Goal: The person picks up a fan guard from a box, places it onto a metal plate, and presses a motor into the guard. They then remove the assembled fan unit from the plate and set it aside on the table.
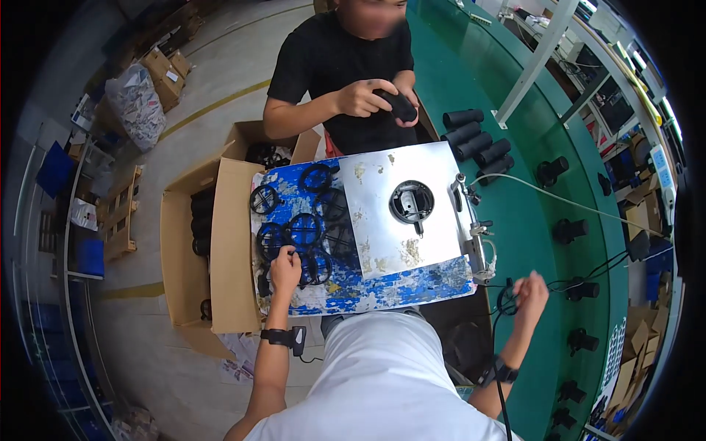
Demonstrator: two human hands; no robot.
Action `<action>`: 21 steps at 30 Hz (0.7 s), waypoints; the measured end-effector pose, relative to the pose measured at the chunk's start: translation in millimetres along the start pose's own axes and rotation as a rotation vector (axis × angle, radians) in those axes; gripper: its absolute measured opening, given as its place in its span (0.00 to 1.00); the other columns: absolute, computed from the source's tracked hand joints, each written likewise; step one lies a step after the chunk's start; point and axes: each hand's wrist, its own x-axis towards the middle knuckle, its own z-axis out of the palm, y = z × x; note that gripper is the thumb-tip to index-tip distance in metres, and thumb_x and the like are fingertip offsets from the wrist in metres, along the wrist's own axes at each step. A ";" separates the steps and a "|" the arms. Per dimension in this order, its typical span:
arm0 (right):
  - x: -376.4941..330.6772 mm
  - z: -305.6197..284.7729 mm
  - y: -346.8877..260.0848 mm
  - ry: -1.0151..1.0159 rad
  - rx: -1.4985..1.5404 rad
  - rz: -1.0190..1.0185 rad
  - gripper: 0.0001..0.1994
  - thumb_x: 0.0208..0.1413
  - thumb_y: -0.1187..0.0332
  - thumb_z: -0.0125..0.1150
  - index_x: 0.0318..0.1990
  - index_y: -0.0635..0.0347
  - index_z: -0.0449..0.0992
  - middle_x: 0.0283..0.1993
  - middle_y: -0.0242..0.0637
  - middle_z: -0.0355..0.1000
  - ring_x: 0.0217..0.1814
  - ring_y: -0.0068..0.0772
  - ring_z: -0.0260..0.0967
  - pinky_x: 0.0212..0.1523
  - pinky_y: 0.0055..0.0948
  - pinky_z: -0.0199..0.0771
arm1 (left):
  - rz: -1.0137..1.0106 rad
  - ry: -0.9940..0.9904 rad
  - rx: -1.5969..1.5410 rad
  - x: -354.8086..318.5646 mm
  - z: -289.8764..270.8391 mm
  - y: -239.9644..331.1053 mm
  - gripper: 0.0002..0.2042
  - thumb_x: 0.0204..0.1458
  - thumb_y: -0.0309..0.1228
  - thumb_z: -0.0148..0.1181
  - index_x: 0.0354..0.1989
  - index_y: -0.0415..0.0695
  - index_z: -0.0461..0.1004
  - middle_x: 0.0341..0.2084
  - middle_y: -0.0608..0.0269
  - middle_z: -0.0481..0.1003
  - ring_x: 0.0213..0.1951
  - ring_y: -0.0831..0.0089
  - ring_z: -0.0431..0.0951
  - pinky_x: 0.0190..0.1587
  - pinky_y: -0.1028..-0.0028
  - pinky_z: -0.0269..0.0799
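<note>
This is a factory assembly floor. A long green conveyor line (529,220) carries spaced black parts (570,230), a worn blue table (382,294) holds a metal fixture plate (382,220) and black ring pieces (301,228), open cardboard boxes (198,250) of parts stand beside it, and stacked cartons (165,73) sit on the concrete floor (220,66).

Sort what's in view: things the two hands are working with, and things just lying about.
In hand: left hand on the black ring parts; right hand holding a black ring.
Lying about: cardboard box, black cylinders, metal plate.
</note>
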 end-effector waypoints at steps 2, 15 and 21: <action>-22.0 -10.8 27.7 -0.010 -0.133 0.140 0.21 0.62 0.57 0.53 0.17 0.54 0.63 0.17 0.36 0.70 0.14 0.18 0.63 0.13 0.17 0.50 | -0.046 -0.040 0.054 0.0 2.1 4.3 0.13 0.52 0.34 0.58 0.45 0.44 0.73 0.36 0.49 0.78 0.37 0.52 0.78 0.38 0.57 0.72; -97.1 -1.3 160.8 -0.061 0.714 0.710 0.09 0.61 0.63 0.52 0.30 0.52 0.68 0.22 0.28 0.63 0.23 0.20 0.61 0.20 0.19 0.59 | -0.006 -0.243 0.334 10.2 23.7 3.5 0.27 0.42 0.53 0.66 0.47 0.48 0.76 0.39 0.47 0.78 0.45 0.51 0.77 0.47 0.57 0.72; -92.4 79.0 104.5 -0.607 0.022 0.545 0.08 0.62 0.65 0.51 0.35 0.58 0.72 0.31 0.34 0.74 0.34 0.23 0.72 0.33 0.19 0.69 | 0.058 -0.243 0.375 -14.3 30.5 15.0 0.33 0.40 0.44 0.70 0.56 0.48 0.66 0.45 0.47 0.75 0.47 0.50 0.75 0.47 0.59 0.72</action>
